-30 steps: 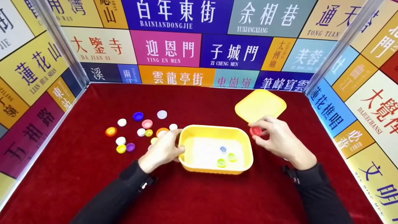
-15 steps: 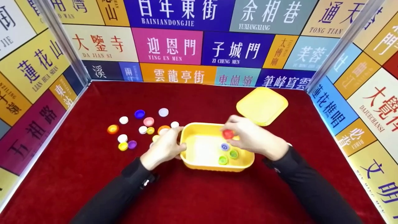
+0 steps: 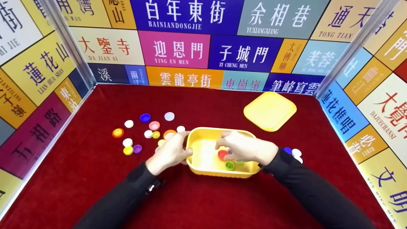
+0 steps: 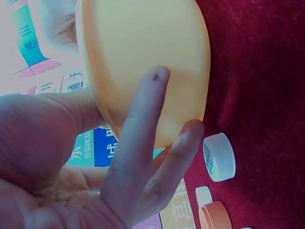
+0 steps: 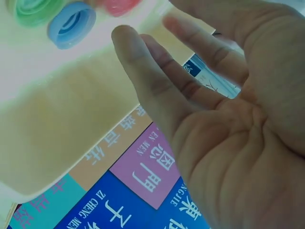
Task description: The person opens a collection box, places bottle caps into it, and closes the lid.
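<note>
Extended from the near side in black sleeves (image 3: 305, 178), gripping the yellow box (image 3: 222, 173) by its left wall with the left hand (image 3: 170, 152) and holding the right hand (image 3: 246, 146) inside, with loosely parted fingers beside the red cap (image 3: 222, 155), on dark-red cloth (image 3: 178, 203) with scattered caps (image 3: 154, 125) left, yellow lid (image 3: 270, 111) far right, lettered panels (image 3: 178, 51) beyond.

“BAINIANDONGJIE” (image 3: 175, 25), “YUXIANGXIANG” (image 3: 262, 31) on wall panels (image 3: 233, 16)
</note>
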Tool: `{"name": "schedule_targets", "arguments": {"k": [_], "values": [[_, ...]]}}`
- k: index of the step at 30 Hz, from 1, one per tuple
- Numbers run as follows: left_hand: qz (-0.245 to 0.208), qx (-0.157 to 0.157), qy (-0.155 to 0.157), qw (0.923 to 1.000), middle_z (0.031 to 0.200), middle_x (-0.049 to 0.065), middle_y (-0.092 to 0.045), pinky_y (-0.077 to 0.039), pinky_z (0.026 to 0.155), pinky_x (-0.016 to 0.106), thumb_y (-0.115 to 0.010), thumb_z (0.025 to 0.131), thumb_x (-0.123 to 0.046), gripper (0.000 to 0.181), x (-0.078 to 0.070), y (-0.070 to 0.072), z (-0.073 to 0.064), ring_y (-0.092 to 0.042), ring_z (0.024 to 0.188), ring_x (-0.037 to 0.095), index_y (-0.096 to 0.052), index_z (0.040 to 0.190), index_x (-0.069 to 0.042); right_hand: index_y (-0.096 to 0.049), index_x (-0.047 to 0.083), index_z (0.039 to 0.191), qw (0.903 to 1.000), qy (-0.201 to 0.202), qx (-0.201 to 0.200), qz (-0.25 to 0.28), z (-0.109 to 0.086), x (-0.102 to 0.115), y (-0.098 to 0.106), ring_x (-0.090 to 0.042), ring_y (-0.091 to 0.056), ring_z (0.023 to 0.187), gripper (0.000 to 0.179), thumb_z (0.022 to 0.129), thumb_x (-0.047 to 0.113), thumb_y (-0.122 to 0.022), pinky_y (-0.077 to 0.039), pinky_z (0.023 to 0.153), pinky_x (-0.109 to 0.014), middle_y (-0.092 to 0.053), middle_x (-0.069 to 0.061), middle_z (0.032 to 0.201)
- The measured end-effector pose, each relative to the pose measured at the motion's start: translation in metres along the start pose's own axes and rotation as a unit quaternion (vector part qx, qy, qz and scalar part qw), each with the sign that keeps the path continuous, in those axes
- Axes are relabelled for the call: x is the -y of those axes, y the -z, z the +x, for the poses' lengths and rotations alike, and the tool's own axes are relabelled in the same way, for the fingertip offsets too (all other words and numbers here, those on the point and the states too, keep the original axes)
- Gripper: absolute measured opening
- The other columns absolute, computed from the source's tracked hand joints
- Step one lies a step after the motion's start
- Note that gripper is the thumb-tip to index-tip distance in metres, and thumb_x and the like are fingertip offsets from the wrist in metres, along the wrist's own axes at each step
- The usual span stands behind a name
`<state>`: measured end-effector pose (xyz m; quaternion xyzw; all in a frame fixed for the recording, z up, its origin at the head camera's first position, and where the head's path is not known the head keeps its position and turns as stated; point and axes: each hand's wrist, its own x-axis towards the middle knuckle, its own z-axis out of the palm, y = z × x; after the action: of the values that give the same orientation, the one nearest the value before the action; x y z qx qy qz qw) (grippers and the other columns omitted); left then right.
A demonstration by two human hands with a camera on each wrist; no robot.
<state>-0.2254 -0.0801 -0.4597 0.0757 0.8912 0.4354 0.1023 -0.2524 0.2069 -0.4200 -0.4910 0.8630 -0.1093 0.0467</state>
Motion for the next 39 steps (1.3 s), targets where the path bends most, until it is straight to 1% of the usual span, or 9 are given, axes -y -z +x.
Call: {"name": "schedule_targets", "arguments": {"k": [4, 8, 12, 17, 22, 27, 31, 34, 39], "values": [[-0.001, -0.002, 0.002, 1.0000, 0.144, 0.024, -0.073, -0.071, 0.062, 0.037, -0.082, 0.101, -0.002, 0.073, 0.001, 0.000, 0.001, -0.086, 0.073, 0.022, -0.057, 0.169, -0.007, -0.084, -0.001, 0.120, 0.9999, -0.005, -0.009, 0.009, -0.003, 0.000, 0.002, -0.032, -0.074, 0.097, 0.028, 0.095, 0.008, -0.094, -0.069, 0.086, -0.043, -0.077, -0.021, 0.110], [0.016, -0.012, 0.001, 0.9998, 0.141, 0.023, -0.075, -0.070, 0.059, 0.034, -0.081, 0.101, -0.005, 0.071, 0.002, 0.000, 0.000, -0.085, 0.068, 0.020, -0.059, 0.169, -0.010, -0.083, 0.001, 0.122, 0.9997, -0.012, -0.017, 0.014, -0.005, -0.002, 0.004, -0.033, -0.081, 0.097, 0.029, 0.098, 0.012, -0.093, -0.071, 0.086, -0.043, -0.076, -0.020, 0.112], [0.036, -0.019, 0.005, 0.9991, 0.142, 0.021, -0.075, -0.068, 0.058, 0.031, -0.082, 0.102, -0.009, 0.071, 0.002, 0.000, -0.001, -0.083, 0.065, 0.017, -0.060, 0.169, -0.012, -0.083, 0.003, 0.127, 0.9987, -0.022, -0.028, 0.037, -0.007, -0.005, 0.004, -0.034, -0.084, 0.100, 0.029, 0.101, 0.013, -0.091, -0.073, 0.090, -0.046, -0.078, -0.019, 0.118], [0.034, -0.017, 0.002, 0.9993, 0.143, 0.022, -0.075, -0.069, 0.058, 0.031, -0.082, 0.103, -0.009, 0.070, 0.003, 0.000, 0.000, -0.083, 0.066, 0.017, -0.059, 0.169, -0.012, -0.082, 0.004, 0.130, 0.9961, -0.019, -0.055, 0.066, -0.015, -0.010, 0.002, -0.036, -0.083, 0.106, 0.028, 0.103, 0.008, -0.087, -0.073, 0.092, -0.047, -0.078, -0.020, 0.121], [0.026, -0.013, 0.004, 0.9996, 0.144, 0.022, -0.074, -0.069, 0.058, 0.032, -0.081, 0.103, -0.008, 0.070, 0.003, 0.001, -0.001, -0.085, 0.068, 0.020, -0.059, 0.169, -0.011, -0.082, 0.006, 0.134, 0.9926, -0.037, -0.079, 0.084, -0.026, -0.011, 0.001, -0.035, -0.083, 0.110, 0.031, 0.104, 0.010, -0.087, -0.073, 0.095, -0.048, -0.078, -0.017, 0.121], [0.025, -0.010, 0.014, 0.9995, 0.145, 0.024, -0.073, -0.069, 0.058, 0.033, -0.082, 0.102, -0.007, 0.072, 0.003, 0.001, -0.003, -0.085, 0.068, 0.022, -0.058, 0.170, -0.012, -0.082, 0.009, 0.136, 0.9905, -0.062, -0.104, 0.066, -0.039, -0.009, 0.006, -0.032, -0.079, 0.108, 0.034, 0.104, 0.016, -0.089, -0.071, 0.095, -0.048, -0.079, -0.013, 0.120], [0.023, -0.006, 0.011, 0.9997, 0.146, 0.024, -0.072, -0.069, 0.059, 0.033, -0.081, 0.102, -0.006, 0.073, 0.002, 0.001, -0.003, -0.084, 0.066, 0.019, -0.057, 0.171, -0.012, -0.083, 0.008, 0.136, 0.9868, -0.080, -0.128, 0.059, -0.053, -0.011, 0.010, -0.031, -0.081, 0.111, 0.034, 0.103, 0.013, -0.089, -0.072, 0.098, -0.049, -0.079, -0.012, 0.123], [0.035, -0.008, 0.005, 0.9994, 0.145, 0.022, -0.073, -0.069, 0.058, 0.032, -0.081, 0.101, -0.008, 0.073, 0.001, 0.000, -0.002, -0.083, 0.065, 0.017, -0.058, 0.171, -0.013, -0.083, 0.009, 0.134, 0.9818, -0.096, -0.154, 0.056, -0.066, -0.016, 0.013, -0.029, -0.081, 0.109, 0.033, 0.102, 0.009, -0.089, -0.073, 0.095, -0.049, -0.080, -0.009, 0.124], [0.037, -0.012, 0.001, 0.9992, 0.143, 0.021, -0.074, -0.069, 0.058, 0.031, -0.081, 0.101, -0.008, 0.073, 0.000, -0.001, 0.000, -0.083, 0.065, 0.017, -0.058, 0.170, -0.012, -0.086, 0.010, 0.130, 0.9693, -0.113, -0.214, 0.045, -0.089, -0.030, 0.018, -0.023, -0.082, 0.102, 0.030, 0.101, 0.005, -0.089, -0.074, 0.088, -0.044, -0.083, -0.008, 0.119]]}}
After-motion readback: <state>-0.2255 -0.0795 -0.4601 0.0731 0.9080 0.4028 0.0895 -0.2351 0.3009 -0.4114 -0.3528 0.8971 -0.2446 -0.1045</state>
